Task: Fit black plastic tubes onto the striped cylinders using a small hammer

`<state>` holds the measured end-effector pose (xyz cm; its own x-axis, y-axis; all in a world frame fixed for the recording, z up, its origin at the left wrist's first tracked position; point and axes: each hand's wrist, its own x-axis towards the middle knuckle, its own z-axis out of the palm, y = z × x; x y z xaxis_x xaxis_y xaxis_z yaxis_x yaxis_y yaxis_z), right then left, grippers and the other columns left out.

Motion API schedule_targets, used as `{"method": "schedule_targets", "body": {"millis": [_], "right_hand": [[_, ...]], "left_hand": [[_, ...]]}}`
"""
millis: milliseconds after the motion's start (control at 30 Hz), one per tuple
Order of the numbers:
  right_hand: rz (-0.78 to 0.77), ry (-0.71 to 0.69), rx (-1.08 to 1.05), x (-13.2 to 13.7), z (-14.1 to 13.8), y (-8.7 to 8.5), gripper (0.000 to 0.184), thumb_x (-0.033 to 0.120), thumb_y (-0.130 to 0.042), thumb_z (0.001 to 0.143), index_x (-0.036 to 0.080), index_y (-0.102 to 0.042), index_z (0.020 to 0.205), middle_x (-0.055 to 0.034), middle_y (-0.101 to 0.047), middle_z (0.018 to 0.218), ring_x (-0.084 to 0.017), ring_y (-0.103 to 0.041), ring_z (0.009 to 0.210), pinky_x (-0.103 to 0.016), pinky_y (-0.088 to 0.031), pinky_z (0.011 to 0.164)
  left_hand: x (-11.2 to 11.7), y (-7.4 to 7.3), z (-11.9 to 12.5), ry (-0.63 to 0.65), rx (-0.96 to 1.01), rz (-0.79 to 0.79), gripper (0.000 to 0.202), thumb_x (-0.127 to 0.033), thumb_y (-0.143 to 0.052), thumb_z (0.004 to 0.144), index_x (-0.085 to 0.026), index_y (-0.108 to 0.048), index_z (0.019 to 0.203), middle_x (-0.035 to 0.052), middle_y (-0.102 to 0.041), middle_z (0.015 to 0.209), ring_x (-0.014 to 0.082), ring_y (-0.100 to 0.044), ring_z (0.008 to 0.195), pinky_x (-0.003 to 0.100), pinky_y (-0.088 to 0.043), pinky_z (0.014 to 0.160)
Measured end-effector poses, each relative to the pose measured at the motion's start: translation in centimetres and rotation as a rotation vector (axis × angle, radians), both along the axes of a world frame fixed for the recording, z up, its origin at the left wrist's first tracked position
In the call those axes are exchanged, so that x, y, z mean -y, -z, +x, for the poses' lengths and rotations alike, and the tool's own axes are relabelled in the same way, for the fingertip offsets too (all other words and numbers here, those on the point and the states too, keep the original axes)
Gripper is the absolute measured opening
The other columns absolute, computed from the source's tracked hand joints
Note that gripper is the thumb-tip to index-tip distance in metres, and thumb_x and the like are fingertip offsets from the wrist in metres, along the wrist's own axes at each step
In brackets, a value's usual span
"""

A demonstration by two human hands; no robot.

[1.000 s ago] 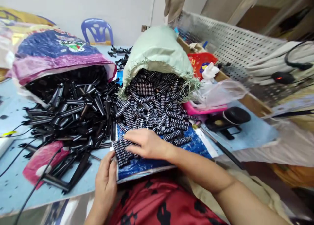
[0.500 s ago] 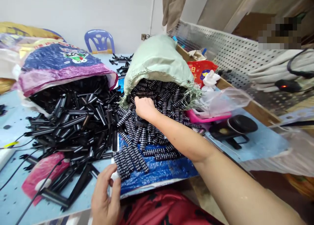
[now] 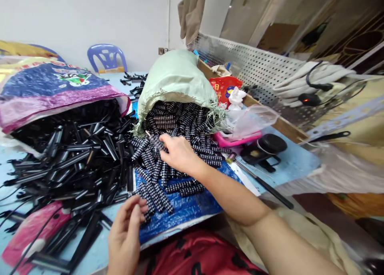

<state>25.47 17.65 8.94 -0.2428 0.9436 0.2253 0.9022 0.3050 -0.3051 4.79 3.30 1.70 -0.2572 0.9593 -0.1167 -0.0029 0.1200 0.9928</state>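
Note:
My right hand (image 3: 178, 153) pinches a black strip (image 3: 156, 142) covered in rows of pale squares, just above a heap of the same kind. The heap (image 3: 180, 123) spills from the mouth of a pale green woven sack (image 3: 177, 77). Several such strips (image 3: 156, 199) lie side by side near the front of the blue sheet (image 3: 189, 209). Beside their left end is my left hand (image 3: 127, 227), its fingers loosely bent and apart from the thumb. Whether its fingertips touch the strips is hard to see.
Left of the heap, black plastic handle-like parts (image 3: 90, 155) pour from a purple and blue bag (image 3: 39, 95). A pink object (image 3: 36, 231) with a cable across it lies in front. To the right are a pink tray (image 3: 237, 141), a black mug (image 3: 267, 147) and a black-handled tool (image 3: 267, 189).
My right hand has drawn back from the sack's mouth towards me, now with a strip in its fingers. My left hand stays by the laid-out strips. The view has swung right.

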Motion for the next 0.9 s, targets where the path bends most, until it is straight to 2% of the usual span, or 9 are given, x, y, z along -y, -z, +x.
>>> {"method": "schedule_targets", "body": {"millis": [100, 200, 333, 433, 500, 633, 700, 800, 900], "right_hand": [[0.025, -0.169, -0.219, 5.4, -0.7, 2.2, 0.025, 0.029, -0.061, 0.094, 0.019, -0.061, 0.116, -0.0044, -0.073, 0.096, -0.021, -0.067, 0.087, -0.034, -0.048, 0.086], [0.050, -0.316, -0.317, 9.4, -2.2, 4.0, 0.021, 0.030, -0.061, 0.095, 0.016, -0.062, 0.112, -0.0076, -0.074, 0.102, -0.022, -0.068, 0.090, -0.035, -0.050, 0.084], [0.169, -0.468, -0.300, 11.5, -1.2, 4.8, 0.026, 0.039, -0.057, 0.103, 0.015, -0.066, 0.104, -0.0099, -0.075, 0.099, -0.023, -0.070, 0.088, -0.036, -0.053, 0.080], [0.107, -0.635, -0.452, 11.9, 3.8, 5.2, 0.028, 0.041, -0.060, 0.103, 0.016, -0.069, 0.113, -0.0054, -0.077, 0.099, -0.017, -0.071, 0.086, -0.029, -0.054, 0.080], [0.031, -0.473, -0.582, 12.2, 8.5, 5.8, 0.024, 0.039, -0.059, 0.104, 0.019, -0.070, 0.112, -0.0021, -0.077, 0.093, -0.013, -0.070, 0.078, -0.024, -0.054, 0.073], [0.092, 0.330, -0.365, 12.7, 17.7, 7.2, 0.024, 0.030, -0.052, 0.105, 0.016, -0.071, 0.111, -0.0060, -0.075, 0.091, -0.015, -0.067, 0.075, -0.027, -0.050, 0.074], [-0.012, 0.368, -0.099, 12.6, 20.5, 7.8, 0.023, 0.025, -0.053, 0.103, 0.015, -0.074, 0.107, -0.0087, -0.075, 0.095, -0.019, -0.067, 0.083, -0.030, -0.047, 0.078], [-0.145, 0.199, 0.027, 12.1, 21.9, 8.3, 0.021, 0.022, -0.056, 0.101, 0.018, -0.077, 0.103, -0.0066, -0.074, 0.094, -0.018, -0.065, 0.086, -0.028, -0.042, 0.077], [-0.173, 0.037, 0.104, 10.8, 21.5, 8.3, 0.030, 0.020, -0.050, 0.106, 0.023, -0.075, 0.122, -0.0063, -0.073, 0.099, -0.016, -0.063, 0.085, -0.028, -0.037, 0.072]], "left_hand": [[-2.0, -0.9, 2.0, -0.082, 0.290, 0.059, 0.058, -0.055, -0.073, 0.091, -0.031, -0.055, 0.141, 0.0079, -0.072, 0.126, 0.0206, -0.071, 0.114, 0.031, -0.058, 0.096], [-2.9, -1.5, 4.4, -0.018, 0.402, 0.053, 0.060, -0.055, -0.074, 0.091, -0.035, -0.051, 0.142, 0.0056, -0.073, 0.124, 0.0189, -0.070, 0.116, 0.034, -0.055, 0.104], [-2.4, -1.8, 5.5, 0.009, 0.443, -0.027, 0.056, -0.055, -0.078, 0.087, -0.033, -0.055, 0.133, 0.0035, -0.076, 0.104, 0.0196, -0.074, 0.096, 0.034, -0.061, 0.088], [-2.0, -1.8, 4.5, 0.023, 0.472, -0.140, 0.055, -0.049, -0.085, 0.080, -0.028, -0.061, 0.125, 0.0035, -0.075, 0.096, 0.0175, -0.071, 0.079, 0.026, -0.059, 0.066], [-2.0, -1.7, 3.8, 0.022, 0.451, -0.182, 0.053, -0.043, -0.090, 0.074, -0.024, -0.065, 0.118, 0.0041, -0.074, 0.093, 0.0156, -0.065, 0.068, 0.022, -0.053, 0.054], [-2.5, -1.2, 4.1, 0.072, 0.412, -0.192, 0.056, -0.041, -0.090, 0.072, -0.026, -0.065, 0.120, 0.0011, -0.071, 0.077, 0.0124, -0.053, 0.049, 0.022, -0.046, 0.045], [-2.6, -1.3, 5.2, 0.125, 0.407, -0.201, 0.055, -0.040, -0.089, 0.072, -0.026, -0.065, 0.120, 0.0001, -0.068, 0.073, 0.0106, -0.048, 0.046, 0.020, -0.044, 0.044], [-2.7, -1.9, 7.2, 0.198, 0.391, -0.220, 0.052, -0.042, -0.088, 0.074, -0.023, -0.068, 0.117, 0.0016, -0.067, 0.074, 0.0094, -0.049, 0.049, 0.018, -0.043, 0.046], [-2.7, -2.5, 8.9, 0.194, 0.372, -0.271, 0.057, -0.045, -0.092, 0.069, -0.023, -0.069, 0.115, 0.0024, -0.067, 0.076, 0.0104, -0.052, 0.054, 0.018, -0.044, 0.048]]}}
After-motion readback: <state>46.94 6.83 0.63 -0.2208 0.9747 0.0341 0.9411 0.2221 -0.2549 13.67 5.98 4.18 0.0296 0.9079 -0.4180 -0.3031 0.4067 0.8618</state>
